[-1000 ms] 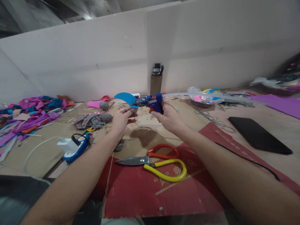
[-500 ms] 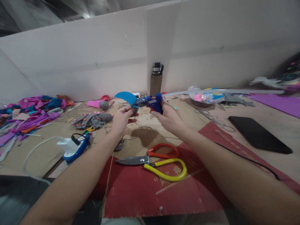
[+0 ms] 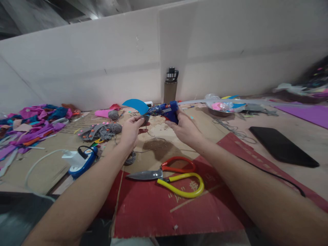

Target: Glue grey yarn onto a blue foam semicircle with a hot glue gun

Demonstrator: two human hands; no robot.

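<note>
My right hand [image 3: 185,129] is closed round a blue glue gun [image 3: 166,110] held above the table, its nozzle pointing left. A long clear glue stick [image 3: 220,101] runs out of its back to the right. My left hand [image 3: 131,130] pinches a small grey piece [image 3: 145,119] with a blue curved foam shape [image 3: 135,105] on it, right at the gun's nozzle. A thin grey thread hangs from that piece to the cardboard below.
Scissors [image 3: 166,177] with red and yellow handles lie on red card near me. A blue and white power strip [image 3: 80,160] sits left, coloured scraps [image 3: 28,124] far left, grey yarn balls [image 3: 112,128] behind. A bottle [image 3: 171,86] stands at the wall; a black slab [image 3: 282,147] lies right.
The blue foam shape has tipped slightly up and left in my left hand. Both hands stay nearly where they were, the gun's nozzle still against the piece.
</note>
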